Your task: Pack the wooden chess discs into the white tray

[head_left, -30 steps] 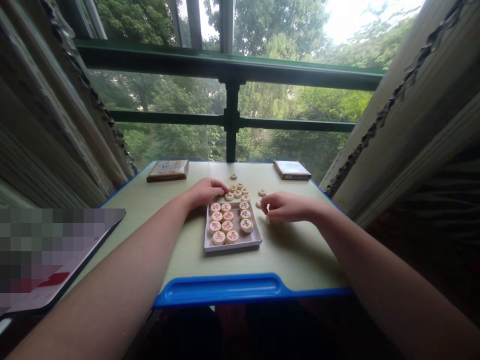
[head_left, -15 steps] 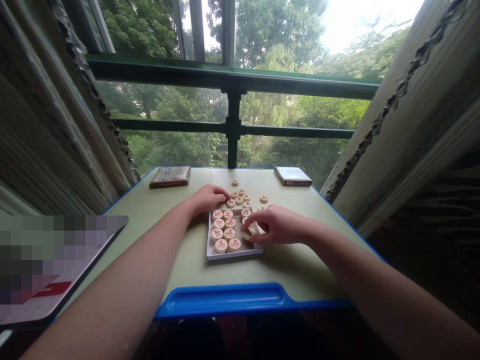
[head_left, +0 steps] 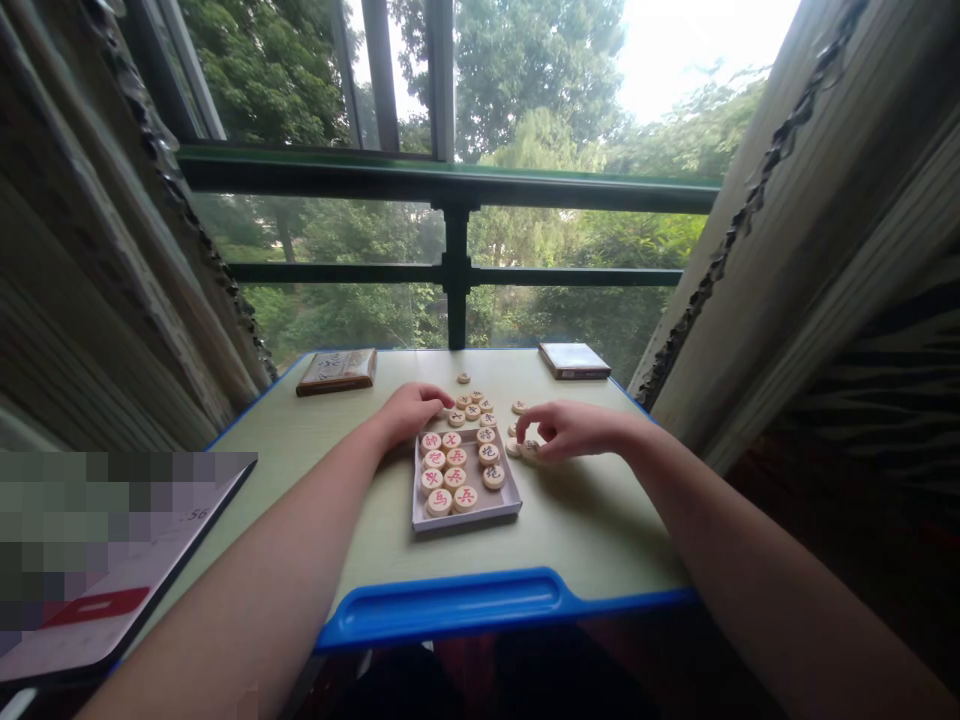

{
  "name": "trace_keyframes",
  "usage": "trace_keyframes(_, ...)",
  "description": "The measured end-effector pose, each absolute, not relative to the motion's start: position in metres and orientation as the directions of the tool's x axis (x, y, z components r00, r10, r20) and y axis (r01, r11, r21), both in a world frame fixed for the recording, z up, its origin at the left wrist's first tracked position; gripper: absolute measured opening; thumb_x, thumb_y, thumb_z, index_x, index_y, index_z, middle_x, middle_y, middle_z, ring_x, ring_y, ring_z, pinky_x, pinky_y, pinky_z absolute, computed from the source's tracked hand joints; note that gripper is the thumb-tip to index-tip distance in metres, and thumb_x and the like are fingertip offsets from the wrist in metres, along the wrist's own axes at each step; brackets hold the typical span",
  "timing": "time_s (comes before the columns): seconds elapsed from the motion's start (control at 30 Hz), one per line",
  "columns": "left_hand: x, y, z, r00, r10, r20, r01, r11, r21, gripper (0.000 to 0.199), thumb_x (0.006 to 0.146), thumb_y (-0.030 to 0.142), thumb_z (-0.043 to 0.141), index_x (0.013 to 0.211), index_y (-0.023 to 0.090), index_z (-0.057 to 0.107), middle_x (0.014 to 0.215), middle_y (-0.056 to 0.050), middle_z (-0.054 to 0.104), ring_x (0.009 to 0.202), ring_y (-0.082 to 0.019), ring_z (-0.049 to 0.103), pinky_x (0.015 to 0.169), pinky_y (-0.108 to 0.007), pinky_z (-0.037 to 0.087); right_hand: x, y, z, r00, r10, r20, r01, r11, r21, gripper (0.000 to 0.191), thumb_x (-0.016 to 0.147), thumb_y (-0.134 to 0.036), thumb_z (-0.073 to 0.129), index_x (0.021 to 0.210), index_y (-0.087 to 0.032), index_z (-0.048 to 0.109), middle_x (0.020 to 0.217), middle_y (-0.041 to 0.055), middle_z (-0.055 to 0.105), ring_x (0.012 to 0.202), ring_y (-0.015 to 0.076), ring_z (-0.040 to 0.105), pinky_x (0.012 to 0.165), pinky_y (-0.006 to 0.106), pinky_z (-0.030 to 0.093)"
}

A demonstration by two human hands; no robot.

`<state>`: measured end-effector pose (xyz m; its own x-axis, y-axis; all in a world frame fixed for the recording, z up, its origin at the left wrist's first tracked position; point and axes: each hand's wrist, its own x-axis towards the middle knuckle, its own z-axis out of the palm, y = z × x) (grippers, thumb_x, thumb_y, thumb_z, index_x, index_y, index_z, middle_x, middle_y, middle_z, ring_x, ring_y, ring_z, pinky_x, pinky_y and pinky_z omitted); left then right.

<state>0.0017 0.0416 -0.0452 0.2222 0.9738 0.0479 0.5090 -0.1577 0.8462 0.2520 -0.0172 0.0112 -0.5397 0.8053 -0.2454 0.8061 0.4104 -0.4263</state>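
Observation:
An open shallow white box (head_left: 466, 522) lies on the table, with Chinese chess pieces standing in rows in it. Red-marked pieces (head_left: 455, 458) fill two columns on its left; three black-marked pieces (head_left: 489, 455) line its right side. My left hand (head_left: 415, 408) rests beyond the box's left corner, fingers loosely stretched, fingertips beside a loose cluster of pieces (head_left: 472, 411). To the right of the box, my right hand (head_left: 574, 428) has its fingertips closed on a Chinese chess piece (head_left: 529, 450) lying on the table. Other loose pieces (head_left: 513, 447) are beside it.
A brown-edged flat box (head_left: 336, 371) lies at the far left of the table, a pale flat box (head_left: 574, 360) at the far right. Blue trim with a tray groove (head_left: 450, 600) forms the front edge. A tablet-like screen (head_left: 127, 580), partly blurred, stands at left.
My right hand has left a black-marked piece in the box's right column and moved right to the loose pieces outside. My left hand stays by the cluster. The view has shifted slightly.

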Motion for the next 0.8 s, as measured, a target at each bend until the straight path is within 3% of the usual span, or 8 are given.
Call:
trace_keyframes(0.2,0.003,0.047,-0.05,0.253,0.934,0.251,0.494,-0.348,0.797,0.037,0.066,0.026,0.046,0.094,0.015,0.067,0.101,-0.006,0.067,0.096,-0.021,0.058,0.089,-0.031,0.041,0.253,-0.016,0.013,-0.527,0.82,-0.224,0.806,0.397,-0.44,0.027,0.063,-0.022,0.061,0.09,-0.021,0.066,0.058,-0.0042,0.046,0.052,0.008,0.041,0.049,0.02,0.03)
trace_keyframes(0.3,0.008,0.046,-0.049,0.363,0.906,0.217,0.449,-0.374,0.811,0.037,0.069,0.03,0.045,0.093,0.015,0.068,0.11,-0.007,0.063,0.107,-0.021,0.053,0.097,-0.031,0.036,0.254,-0.01,0.006,-0.518,0.838,-0.17,0.791,0.393,-0.468,0.024,0.064,-0.02,0.059,0.086,-0.02,0.067,0.059,-0.0033,0.048,0.052,0.0086,0.042,0.049,0.021,0.03)
trace_keyframes(0.4,0.011,0.044,-0.045,0.416,0.893,0.175,0.46,-0.372,0.806,0.038,0.072,0.035,0.043,0.092,0.016,0.068,0.112,-0.006,0.063,0.108,-0.021,0.053,0.099,-0.031,0.034,0.251,-0.001,-0.011,-0.444,0.896,0.009,0.792,0.398,-0.463,0.024,0.073,-0.02,0.05,0.089,-0.017,0.067,0.066,0.0005,0.056,0.058,0.0112,0.047,0.056,0.023,0.036)
trace_keyframes(0.5,0.011,0.043,-0.041,0.384,0.909,0.161,0.519,-0.357,0.777,0.043,0.078,0.04,0.034,0.092,0.018,0.068,0.115,-0.006,0.061,0.112,-0.021,0.05,0.101,-0.031,0.032,0.242,0.009,-0.03,-0.442,0.837,0.323,0.775,0.538,-0.332,0.031,0.079,-0.023,0.047,0.106,-0.02,0.063,0.104,0.0073,0.061,0.092,0.018,0.051,0.085,0.033,0.036)
trace_keyframes(0.6,0.011,0.043,-0.04,0.35,0.921,0.172,0.546,-0.35,0.761,0.054,0.082,0.047,0.024,0.089,0.016,0.069,0.115,-0.008,0.06,0.114,-0.021,0.048,0.102,-0.032,0.03,0.235,0.017,-0.043,-0.527,0.788,0.317,0.758,0.605,-0.244,0.034,0.086,-0.029,0.04,0.114,-0.025,0.058,0.123,0.0049,0.054,0.108,0.0203,0.045,0.096,0.039,0.028)
trace_keyframes(0.7,0.011,0.04,-0.038,0.338,0.929,0.153,0.539,-0.324,0.777,0.062,0.082,0.053,0.021,0.092,0.015,0.069,0.118,-0.009,0.058,0.117,-0.023,0.046,0.104,-0.033,0.026,0.233,0.023,-0.047,-0.551,0.779,0.299,0.751,0.619,-0.229,0.033,0.088,-0.029,0.037,0.11,-0.025,0.061,0.118,0.0026,0.058,0.106,0.0192,0.047,0.097,0.038,0.03)
trace_keyframes(0.8,0.01,0.033,-0.032,0.341,0.937,0.074,0.552,-0.264,0.791,0.064,0.08,0.06,0.021,0.094,0.019,0.069,0.134,-0.006,0.044,0.126,-0.025,0.035,0.107,-0.035,0.021,0.239,0.025,-0.045,-0.475,0.808,0.349,0.787,0.567,-0.242,0.032,0.085,-0.022,0.041,0.11,-0.021,0.061,0.112,0.004,0.062,0.104,0.0191,0.049,0.093,0.034,0.035)
